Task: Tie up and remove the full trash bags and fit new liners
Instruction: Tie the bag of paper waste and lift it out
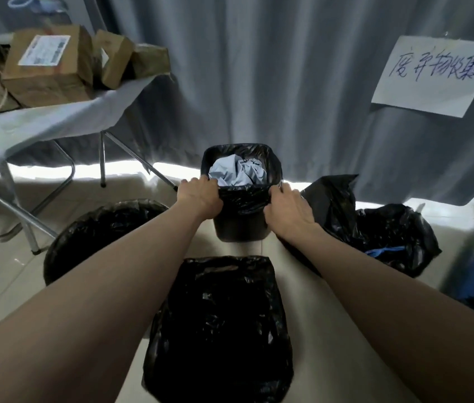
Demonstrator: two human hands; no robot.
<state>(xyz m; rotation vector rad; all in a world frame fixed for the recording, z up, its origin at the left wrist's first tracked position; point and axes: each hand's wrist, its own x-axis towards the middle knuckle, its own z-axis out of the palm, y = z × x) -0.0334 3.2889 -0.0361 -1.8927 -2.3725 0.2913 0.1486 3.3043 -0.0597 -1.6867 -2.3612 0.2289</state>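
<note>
A crinkly, glossy black liner [218, 327] covers the nearest bin. Beyond it, the left hand [201, 196] and right hand [288, 207] each grip the gathered black bag [244, 199] at the near rim of a small bin [240, 228] holding crumpled grey paper [238, 171].

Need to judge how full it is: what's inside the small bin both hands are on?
The small bin has a black liner folded over its rim, gripped by the left hand and right hand. Crumpled pale blue-grey paper fills it near the top. Anything beneath is covered.
</note>
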